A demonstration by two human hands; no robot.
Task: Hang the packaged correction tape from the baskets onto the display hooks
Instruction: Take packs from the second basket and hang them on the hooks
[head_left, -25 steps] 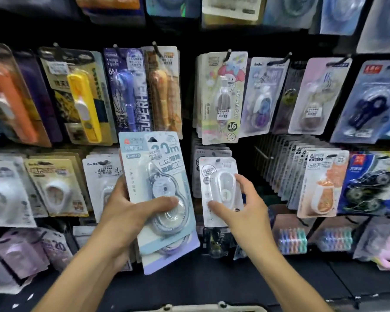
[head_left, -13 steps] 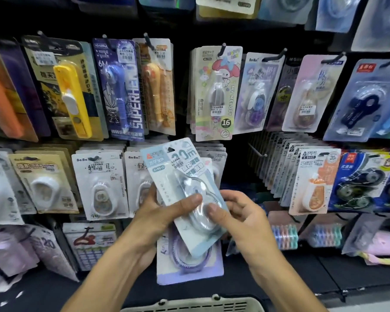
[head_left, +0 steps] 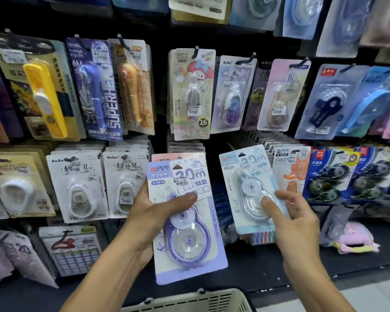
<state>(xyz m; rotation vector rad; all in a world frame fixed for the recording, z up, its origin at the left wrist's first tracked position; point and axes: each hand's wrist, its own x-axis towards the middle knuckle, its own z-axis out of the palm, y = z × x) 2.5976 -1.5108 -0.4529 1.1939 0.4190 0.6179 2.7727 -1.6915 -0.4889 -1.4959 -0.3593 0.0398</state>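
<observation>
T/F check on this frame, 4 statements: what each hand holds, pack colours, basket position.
1. The left hand holds a purple pack. True.
2. The right hand is empty. False: it pinches a pale blue pack.
3. Both held packs already hang on hooks. False: both are in the hands, off the hooks.
4. A basket rim shows at the bottom edge, below the hands. True.
</observation>
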